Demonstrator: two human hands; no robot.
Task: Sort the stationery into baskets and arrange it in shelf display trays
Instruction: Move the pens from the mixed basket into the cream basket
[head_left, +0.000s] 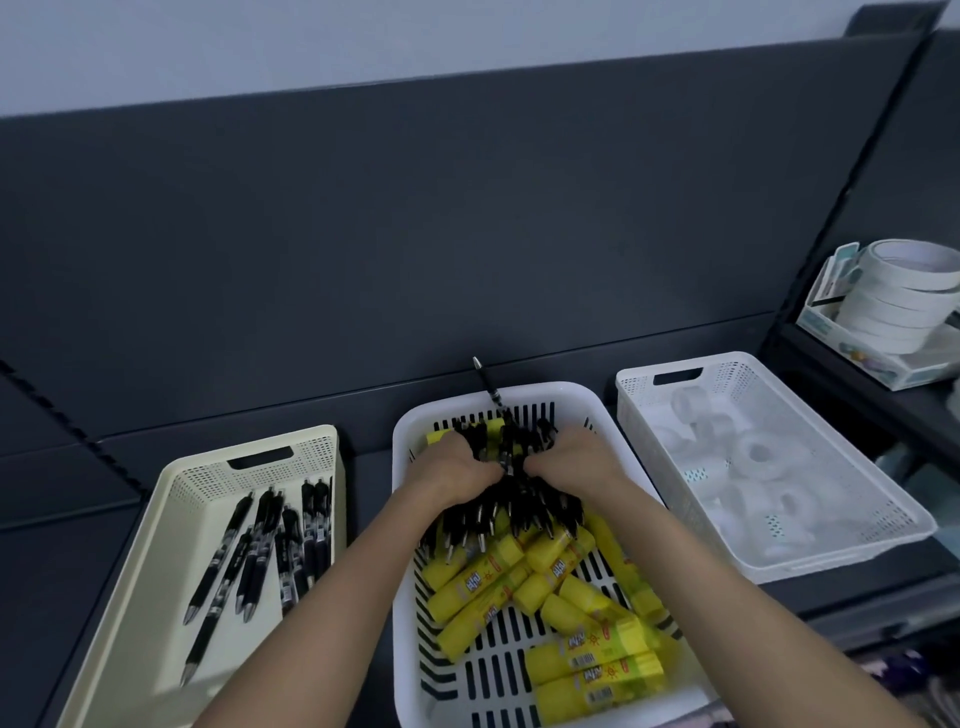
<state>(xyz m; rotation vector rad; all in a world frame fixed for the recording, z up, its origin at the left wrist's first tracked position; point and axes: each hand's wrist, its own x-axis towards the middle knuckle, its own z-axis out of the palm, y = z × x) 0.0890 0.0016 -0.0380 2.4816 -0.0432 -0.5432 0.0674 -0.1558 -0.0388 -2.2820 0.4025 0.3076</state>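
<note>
A white slotted basket (410, 675) in the middle holds several yellow glue sticks (576, 597) and a thick bundle of black pens (511, 512). My left hand (452, 470) and my right hand (576, 460) press in from both sides and clasp that bundle at the basket's far end. One black pen (485, 382) sticks up over the far rim. To the left, a cream basket (171, 483) contains several loose black pens (260, 545). To the right, a white mesh basket (779, 566) is filled with several clear tape rolls (748, 457).
The baskets stand on a dark grey shelf (62, 561) with a dark back panel (415, 234). At the far right, a display tray (883, 369) on a neighbouring shelf carries a stack of white tape rolls (904, 296).
</note>
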